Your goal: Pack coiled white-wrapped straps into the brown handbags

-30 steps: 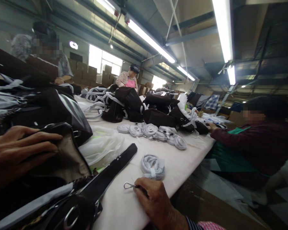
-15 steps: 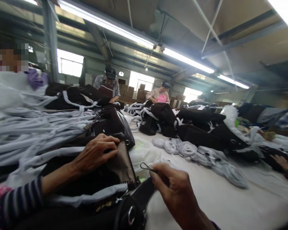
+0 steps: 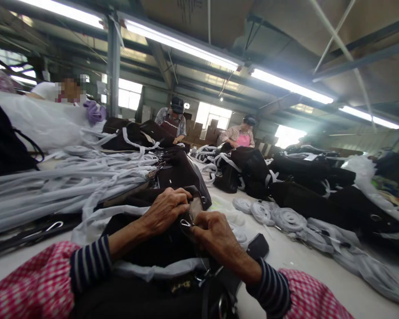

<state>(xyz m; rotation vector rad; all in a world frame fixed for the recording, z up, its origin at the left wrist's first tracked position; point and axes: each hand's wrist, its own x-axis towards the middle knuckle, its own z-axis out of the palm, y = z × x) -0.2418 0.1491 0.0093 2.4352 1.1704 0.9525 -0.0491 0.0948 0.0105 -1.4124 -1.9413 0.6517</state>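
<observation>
A black handbag lies before me, open at the top, with a pale lining. One handle is wrapped in whitish-grey material; gold lettering and metal rings show on its front. My left hand is closed over the bag's far upper edge. My right hand pinches a thin metal loop-ended tool, its looped end against the dark inside of the bag near that edge. The tool's other end is hidden in my fingers. Both hands nearly meet at the bag's rim.
Long grey-wrapped straps are piled on the left. Coiled wrapped straps run along the white table to the right. More black bags stand further back. Co-workers are across the table.
My right hand has moved left and up, bringing the metal loop from beside the bag to its rim. My left hand keeps its hold on the edge. The view has swung left.
</observation>
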